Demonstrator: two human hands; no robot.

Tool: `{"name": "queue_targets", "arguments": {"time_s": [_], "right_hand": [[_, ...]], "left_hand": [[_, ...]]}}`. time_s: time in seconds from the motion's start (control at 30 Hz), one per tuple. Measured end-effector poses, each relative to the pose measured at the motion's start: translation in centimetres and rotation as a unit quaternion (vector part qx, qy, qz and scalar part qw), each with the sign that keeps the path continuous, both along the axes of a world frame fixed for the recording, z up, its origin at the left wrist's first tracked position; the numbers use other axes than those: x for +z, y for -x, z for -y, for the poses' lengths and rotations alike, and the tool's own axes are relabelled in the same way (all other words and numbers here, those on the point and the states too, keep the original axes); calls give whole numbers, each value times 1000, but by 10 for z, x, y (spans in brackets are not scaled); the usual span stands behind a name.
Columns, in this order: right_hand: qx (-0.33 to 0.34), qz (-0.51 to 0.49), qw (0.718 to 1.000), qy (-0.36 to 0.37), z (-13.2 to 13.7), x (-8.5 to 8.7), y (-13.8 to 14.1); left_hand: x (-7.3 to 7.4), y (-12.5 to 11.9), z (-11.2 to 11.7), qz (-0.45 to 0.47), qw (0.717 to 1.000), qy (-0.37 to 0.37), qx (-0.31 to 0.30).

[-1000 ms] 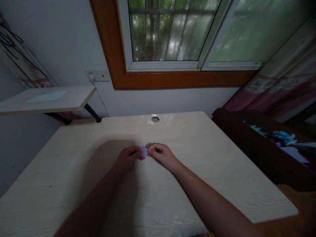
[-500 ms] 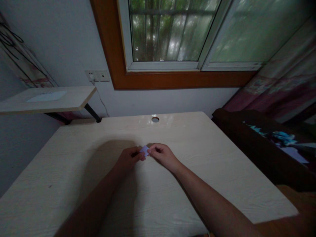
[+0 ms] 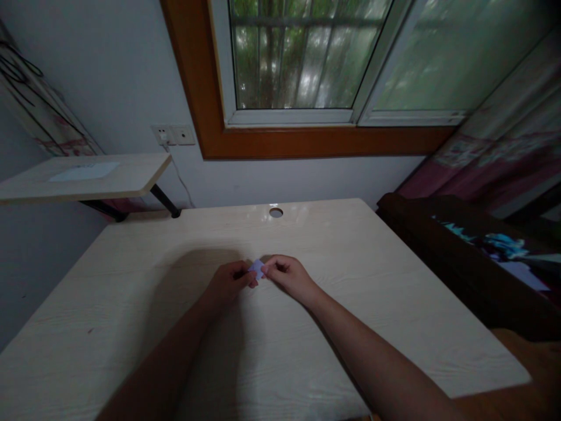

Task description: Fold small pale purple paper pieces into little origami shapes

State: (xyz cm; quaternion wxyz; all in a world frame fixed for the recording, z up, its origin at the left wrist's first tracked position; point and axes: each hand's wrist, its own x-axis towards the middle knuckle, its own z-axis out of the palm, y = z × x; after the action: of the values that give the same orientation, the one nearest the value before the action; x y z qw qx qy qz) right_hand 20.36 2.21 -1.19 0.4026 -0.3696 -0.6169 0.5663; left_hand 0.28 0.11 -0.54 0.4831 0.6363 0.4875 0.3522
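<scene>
My left hand [image 3: 230, 279] and my right hand [image 3: 287, 276] meet over the middle of a pale wooden table [image 3: 394, 304]. Both pinch a small folded piece of pale purple paper [image 3: 256, 269] between thumb and fingertips, left hand on its left side, right hand on its right. The paper is held just above the tabletop, and most of it is hidden by my fingers.
A round cable hole [image 3: 276, 212] sits at the table's far edge. A side shelf [image 3: 87, 175] with a white sheet stands at left, below a wall socket [image 3: 173, 135]. A dark bed frame [image 3: 460, 257] with bedding runs along the right. A window [image 3: 307, 58] is ahead.
The purple paper has tilted slightly between my fingertips, showing a little less of its face. Both hands stay in the same place.
</scene>
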Motion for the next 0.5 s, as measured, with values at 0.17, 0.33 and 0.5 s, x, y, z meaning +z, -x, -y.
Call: {"name": "queue_targets", "arguments": {"time_s": [0.17,0.33,0.5], "right_hand": [[-9,-6,1000,11,0,0,0],[-12,-14,1000,14,-1,-3,0],[2,-12,1000,9,-1,-4,0]], "left_hand": [[-1,0,0,7,1000,5,8],[-1,0,-2,30,999,-1,22],[-3,0,-4,59,997,-8,41]]}}
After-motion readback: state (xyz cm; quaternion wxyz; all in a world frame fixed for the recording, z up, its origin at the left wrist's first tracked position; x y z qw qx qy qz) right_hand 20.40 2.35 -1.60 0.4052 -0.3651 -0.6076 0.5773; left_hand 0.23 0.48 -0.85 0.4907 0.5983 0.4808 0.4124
